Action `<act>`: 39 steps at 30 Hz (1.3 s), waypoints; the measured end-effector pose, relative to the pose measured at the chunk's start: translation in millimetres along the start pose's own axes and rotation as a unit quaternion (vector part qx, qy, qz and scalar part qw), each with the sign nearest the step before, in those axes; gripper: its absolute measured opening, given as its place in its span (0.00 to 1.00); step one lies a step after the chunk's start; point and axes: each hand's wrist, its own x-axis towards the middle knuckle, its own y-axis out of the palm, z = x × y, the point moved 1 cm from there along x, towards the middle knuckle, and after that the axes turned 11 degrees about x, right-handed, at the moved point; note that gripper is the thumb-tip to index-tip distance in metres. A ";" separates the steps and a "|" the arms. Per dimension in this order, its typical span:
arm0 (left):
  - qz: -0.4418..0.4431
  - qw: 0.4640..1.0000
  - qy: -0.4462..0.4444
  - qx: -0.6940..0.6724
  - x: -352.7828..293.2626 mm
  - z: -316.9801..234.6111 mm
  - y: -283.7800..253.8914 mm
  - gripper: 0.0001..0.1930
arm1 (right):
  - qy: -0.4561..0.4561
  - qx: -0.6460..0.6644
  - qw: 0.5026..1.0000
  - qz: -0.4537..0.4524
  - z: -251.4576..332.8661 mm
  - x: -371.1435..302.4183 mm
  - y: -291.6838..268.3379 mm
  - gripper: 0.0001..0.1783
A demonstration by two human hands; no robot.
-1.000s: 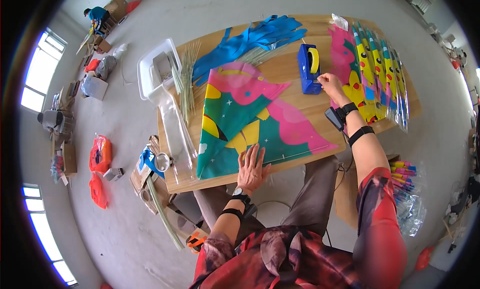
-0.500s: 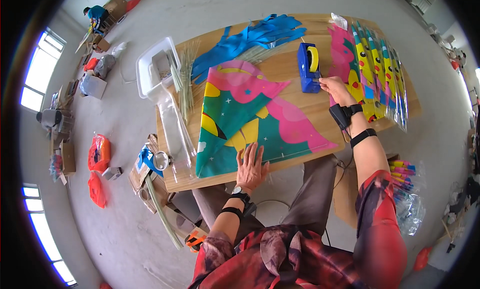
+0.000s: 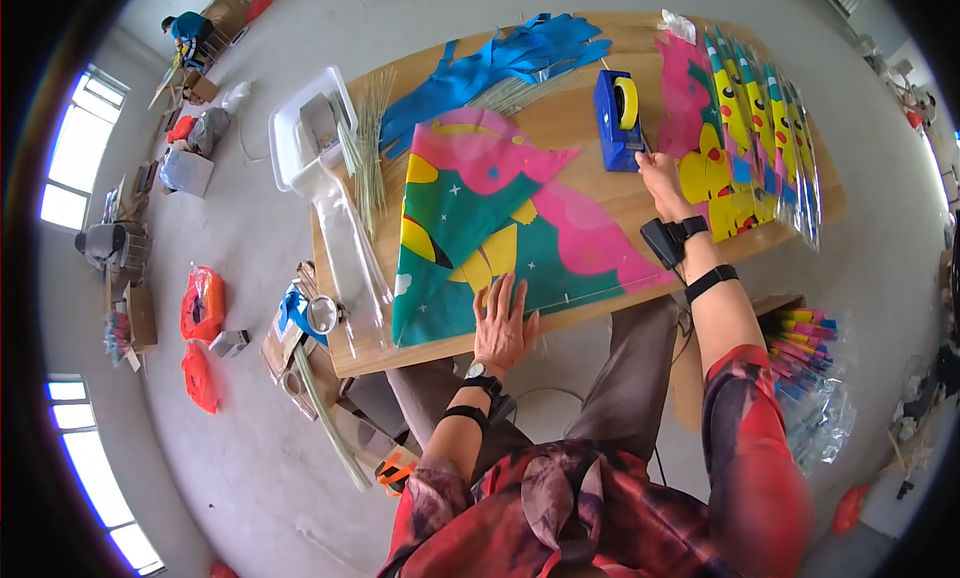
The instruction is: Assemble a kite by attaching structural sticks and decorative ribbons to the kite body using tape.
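Right hand [image 3: 662, 183] leftward (by boxy dispenser [image 3: 611, 128])

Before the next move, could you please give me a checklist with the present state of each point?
1. Left hand steadying the colourful printed sheet: ok, it lies spread over the near edge.
2. Right hand at the blue tape dispenser: ok, it is at the near end.
3. Piece of tape in the right hand's fingers: cannot tell, too small to see.
4. Yellow tape roll seated in the dispenser: ok.
5. Both hands on the sheet: not ok, only the left one is.
6. Thin sticks on the table: ok, bundled beside the white tray.
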 end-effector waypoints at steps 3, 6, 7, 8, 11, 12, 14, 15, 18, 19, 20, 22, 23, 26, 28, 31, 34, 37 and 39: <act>-0.008 1.000 0.008 -0.008 4.7 -5.0 -0.5 0.30 | -0.092 0.057 0.992 -0.069 -22.1 10.0 0.8 0.19; -0.008 1.000 -0.001 0.001 0.8 -1.7 -3.0 0.30 | -0.045 0.042 0.997 -0.043 -33.4 4.5 12.7 0.19; -0.008 1.000 -0.004 0.004 -1.2 -1.1 -2.5 0.30 | -0.032 -0.019 0.997 -0.072 -50.7 -7.3 13.8 0.19; -0.011 1.000 0.001 0.002 3.4 -3.1 -0.1 0.30 | -0.021 -0.081 0.990 -0.109 -64.3 -12.5 8.3 0.20; -0.012 1.000 0.007 -0.013 -0.5 -8.5 3.4 0.30 | 0.020 0.086 0.996 -0.031 -63.8 -26.4 -8.4 0.15; -0.007 1.000 0.000 -0.009 -0.9 -4.4 -1.2 0.30 | 0.034 0.217 0.975 0.019 -47.6 -38.8 -5.7 0.13; -0.002 1.000 -0.004 -0.008 -0.9 -1.9 -3.3 0.30 | 0.050 0.195 0.979 0.043 -27.6 -67.2 -5.9 0.12; -0.002 1.000 -0.002 -0.006 -1.2 -1.8 -2.4 0.30 | 0.035 0.201 0.975 0.082 -26.1 -82.7 -9.2 0.12; 0.006 1.000 -0.001 -0.010 -2.0 0.0 2.2 0.30 | 0.044 0.214 0.962 0.162 -24.1 -131.4 -13.1 0.15; -0.006 1.000 0.010 -0.006 -2.1 -1.0 2.3 0.29 | 0.057 0.214 0.960 0.172 -25.0 -146.7 -13.0 0.15; -0.016 1.000 0.021 -0.001 -1.9 -2.5 1.4 0.28 | 0.072 0.214 0.957 0.182 -27.2 -161.0 -11.5 0.15; -0.026 0.999 0.023 -0.021 -5.7 -8.2 3.6 0.26 | 0.081 0.209 0.956 0.186 -30.8 -184.3 -8.4 0.16; -0.033 0.998 0.042 -0.035 -9.0 -14.0 7.1 0.27 | 0.084 0.196 0.958 0.192 -32.2 -194.2 -7.3 0.16; -0.026 0.996 0.066 -0.063 -18.5 -44.6 11.4 0.28 | 0.102 0.221 0.948 0.203 -46.1 -215.7 -0.4 0.17; -0.030 0.995 0.046 -0.086 -23.8 -59.4 17.0 0.29 | 0.091 0.220 0.940 0.244 -52.9 -224.2 6.4 0.18; -0.018 0.996 0.027 -0.080 -29.7 -67.2 21.8 0.31 | 0.107 0.205 0.944 0.235 -53.2 -234.1 18.6 0.18; -0.012 0.997 0.009 -0.082 -31.5 -70.3 22.6 0.32 | 0.112 0.193 0.945 0.238 -52.8 -238.2 23.6 0.19; -0.011 0.996 0.003 -0.085 -33.7 -70.8 22.3 0.32 | 0.113 0.180 0.947 0.243 -53.8 -239.7 26.6 0.20; -0.008 0.996 0.001 -0.087 -34.7 -70.0 22.1 0.32 | 0.119 0.175 0.947 0.243 -54.6 -240.4 29.2 0.20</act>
